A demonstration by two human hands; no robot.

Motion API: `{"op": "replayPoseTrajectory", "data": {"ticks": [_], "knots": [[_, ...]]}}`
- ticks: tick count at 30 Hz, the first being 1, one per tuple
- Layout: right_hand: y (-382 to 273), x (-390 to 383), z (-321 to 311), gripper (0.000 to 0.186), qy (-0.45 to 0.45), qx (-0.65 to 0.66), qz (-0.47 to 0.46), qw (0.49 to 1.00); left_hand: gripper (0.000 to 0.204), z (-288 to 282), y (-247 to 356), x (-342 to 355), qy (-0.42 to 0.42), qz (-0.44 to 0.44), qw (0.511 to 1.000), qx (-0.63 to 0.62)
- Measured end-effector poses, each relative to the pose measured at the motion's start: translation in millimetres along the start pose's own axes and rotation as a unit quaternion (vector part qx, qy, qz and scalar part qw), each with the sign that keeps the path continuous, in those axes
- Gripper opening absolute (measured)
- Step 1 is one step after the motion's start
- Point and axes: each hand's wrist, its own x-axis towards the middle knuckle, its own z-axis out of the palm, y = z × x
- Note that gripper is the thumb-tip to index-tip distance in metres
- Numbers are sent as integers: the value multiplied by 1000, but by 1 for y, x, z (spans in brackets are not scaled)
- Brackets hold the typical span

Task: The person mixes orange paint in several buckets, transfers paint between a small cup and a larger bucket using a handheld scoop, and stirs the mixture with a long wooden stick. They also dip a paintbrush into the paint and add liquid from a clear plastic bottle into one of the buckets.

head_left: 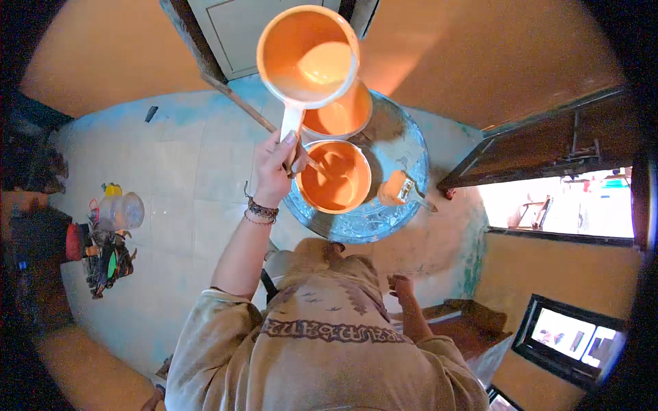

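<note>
My left hand is closed around the white handle of a dipper, raised above the round table. The dipper's bowl is coated orange inside, with a brighter patch low in it. Just below and right of this hand, a tub of orange paint has a pale stick-like piece at its left rim. A second orange container stands behind, partly hidden by the dipper. An orange-stained paintbrush lies at the table's right side. My right hand is low beside my body, seemingly empty with fingers loosely apart.
The round blue-grey table carries the paint things. A wooden pole slants behind my left hand, near the pale door. Bottles and clutter sit on the left floor. A bench stands at the lower right.
</note>
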Motion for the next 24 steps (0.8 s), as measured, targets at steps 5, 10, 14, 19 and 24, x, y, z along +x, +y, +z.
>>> {"op": "replayPoseTrajectory", "data": {"ticks": [5, 10, 14, 19, 24], "knots": [[12, -20, 74, 23, 12, -104, 3, 995, 32, -4, 55, 7, -8, 13, 1000, 21], [6, -18, 182, 19, -42, -287, 13, 957, 28, -57, 130, 13, -21, 100, 995, 11], [-18, 4, 249, 20, -98, -475, -134, 864, 28, -120, 207, -10, -16, 87, 992, -84], [-51, 39, 340, 22, -155, -611, -247, 736, 27, -241, 241, -61, 178, 134, 973, -58], [-100, 51, 462, 24, -203, -585, -183, 764, 29, -380, 208, -123, 357, 105, 925, -73]]}}
